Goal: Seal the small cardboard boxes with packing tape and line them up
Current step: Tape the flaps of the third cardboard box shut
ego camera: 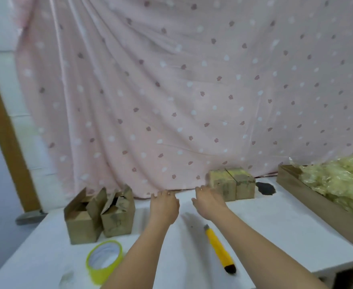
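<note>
Head cam, looking fwd and down over a white table (265,222). Both hands reach out toward the far edge, palms down. Left hand (164,207): fingers loosely extended, slightly bent at the tips, holding nothing. Right hand (208,202): fingers also relaxed and spread, nothing gripped; it sits just beside the two taped boxes (232,185), can't tell if it touches them. Those two stand side by side, touching, at the back near a pink patterned curtain (192,90). Two open boxes (99,216), flaps up, stand together at left, well apart from the taped pair. Roll of yellow packing tape (104,260) lies in front of the open boxes, near left forearm. Yellow utility knife (219,248) lies between the forearms, nearer the right. At right, a long cardboard tray (317,203) with crumpled yellowish plastic film (338,180).
</note>
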`<action>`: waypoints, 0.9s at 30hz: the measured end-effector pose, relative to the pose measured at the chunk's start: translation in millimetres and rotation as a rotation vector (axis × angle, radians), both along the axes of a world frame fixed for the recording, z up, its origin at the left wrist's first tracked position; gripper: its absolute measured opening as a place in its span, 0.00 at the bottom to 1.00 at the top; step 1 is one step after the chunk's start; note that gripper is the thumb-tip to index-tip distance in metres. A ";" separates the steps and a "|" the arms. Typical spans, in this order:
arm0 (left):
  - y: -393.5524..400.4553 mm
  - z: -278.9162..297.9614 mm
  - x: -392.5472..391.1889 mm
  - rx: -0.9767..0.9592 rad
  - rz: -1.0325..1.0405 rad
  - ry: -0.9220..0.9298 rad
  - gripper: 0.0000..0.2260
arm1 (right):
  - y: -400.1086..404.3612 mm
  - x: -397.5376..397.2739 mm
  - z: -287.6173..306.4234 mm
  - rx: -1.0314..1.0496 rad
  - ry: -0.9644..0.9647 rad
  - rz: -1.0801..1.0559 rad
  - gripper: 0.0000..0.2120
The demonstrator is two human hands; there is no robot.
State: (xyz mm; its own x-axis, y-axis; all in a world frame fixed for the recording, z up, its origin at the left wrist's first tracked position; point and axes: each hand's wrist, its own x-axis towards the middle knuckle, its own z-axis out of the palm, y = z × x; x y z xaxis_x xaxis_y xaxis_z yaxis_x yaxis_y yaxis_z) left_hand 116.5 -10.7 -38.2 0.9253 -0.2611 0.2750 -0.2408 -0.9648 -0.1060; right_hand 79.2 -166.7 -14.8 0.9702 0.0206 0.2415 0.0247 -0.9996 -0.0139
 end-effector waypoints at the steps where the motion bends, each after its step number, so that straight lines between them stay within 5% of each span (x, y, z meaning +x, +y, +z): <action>1: 12.0 0.8 -7.8 0.007 0.020 -0.004 0.19 | 10.2 -4.4 -1.2 0.000 0.001 0.015 0.20; 11: 124.7 15.9 -60.5 -0.119 0.199 -0.026 0.18 | 121.0 -37.8 5.6 0.250 0.124 0.152 0.20; 15: 152.3 10.9 -58.3 -0.467 0.190 0.057 0.18 | 152.4 -30.6 -1.4 0.500 0.214 0.162 0.21; 19: 164.2 4.9 -50.0 -0.904 0.206 0.060 0.17 | 181.0 -18.7 -10.6 1.012 0.219 0.077 0.09; 24: 168.5 1.9 -44.3 -1.086 0.234 0.114 0.13 | 205.8 34.0 -62.1 1.304 0.275 0.180 0.14; 27: 169.8 3.0 -39.4 -1.130 0.286 0.155 0.10 | 212.4 9.2 -39.7 1.373 0.287 0.122 0.11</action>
